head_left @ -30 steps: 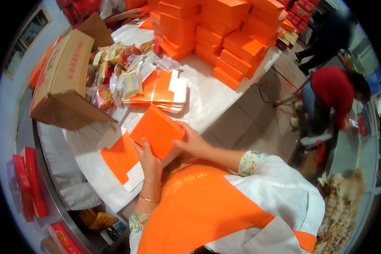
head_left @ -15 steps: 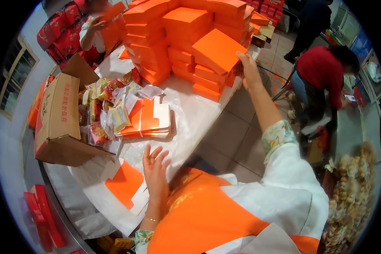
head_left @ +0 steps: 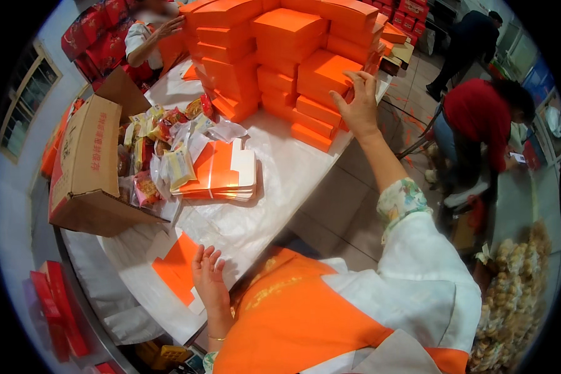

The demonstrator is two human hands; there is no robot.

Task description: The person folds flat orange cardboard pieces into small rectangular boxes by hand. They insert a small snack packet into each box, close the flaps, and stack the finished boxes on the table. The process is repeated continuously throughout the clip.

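My right hand [head_left: 359,107] is at the near right corner of a stack of folded orange boxes, its thumb and fingers spread apart with nothing between them. The top orange box [head_left: 323,73] lies level on that stack, right beside the fingertips. Near the table's front edge, my left hand [head_left: 210,277] is open and empty, palm turned up. It hovers by a flat, unfolded orange-and-white box blank [head_left: 176,267]. Farther back lies a tied bundle of such flat blanks [head_left: 221,171].
A brown cardboard carton [head_left: 93,165] on its side spills small wrapped snacks [head_left: 148,146] onto the white-covered table [head_left: 274,168]. Tall orange box stacks [head_left: 227,62] stand behind. One person [head_left: 144,43] sits across; another in red [head_left: 477,121] bends at the right. Bagged goods [head_left: 511,293] hang lower right.
The orange box in my right hand has come down from a tilt onto the stack, and the fingers have let go. My left hand has moved left and nearer to me.
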